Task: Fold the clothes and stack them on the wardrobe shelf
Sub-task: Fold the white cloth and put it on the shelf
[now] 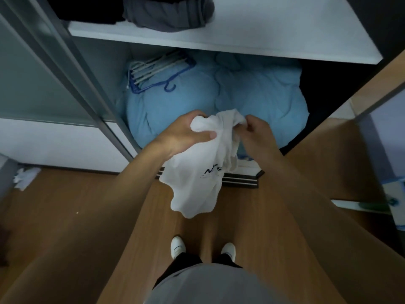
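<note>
Holding a white garment (pixel 197 183) below the white shelf (pixel 252 34), I have my left hand (pixel 186 133) curled round its bunched top, thumb pressed across the cloth, and my right hand (pixel 257 133) pinching a fold just beside it. The garment hangs with its long axis vertical, its loose end pointing down at the wood floor (pixel 87 205). Folded dark clothes (pixel 168 14) sit on the shelf.

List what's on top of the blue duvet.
A bundle of hangers lies on the blue duvet, left rear. The white shirt held by the left hand and right hand covers its front middle; the shelf hides its back.
</note>
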